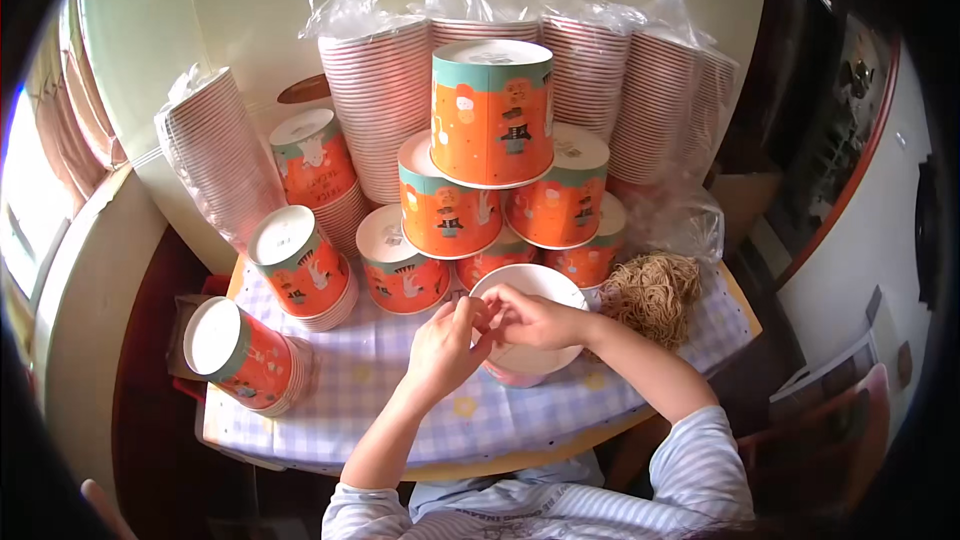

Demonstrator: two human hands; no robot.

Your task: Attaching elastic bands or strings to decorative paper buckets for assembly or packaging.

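My left hand [447, 344] and my right hand [540, 320] meet over an open paper bucket [532, 278], white inside, which stands near the table's front. The fingers of both hands are closed and pressed together at its near left rim. What they pinch is too small or too hidden to make out. By my right wrist lies a loose heap of tan string [655, 295]. Just behind the open bucket rises a pyramid of upside-down orange and green paper buckets [492, 115] with cartoon figures.
A checked tablecloth [400, 395] covers the table. Shorter stacks of upside-down buckets [262, 360] stand along the left. Tall nested stacks in clear plastic bags [375, 110] line the back, and another bagged stack [222, 155] leans at the far left. A chair [830, 440] is at the right.
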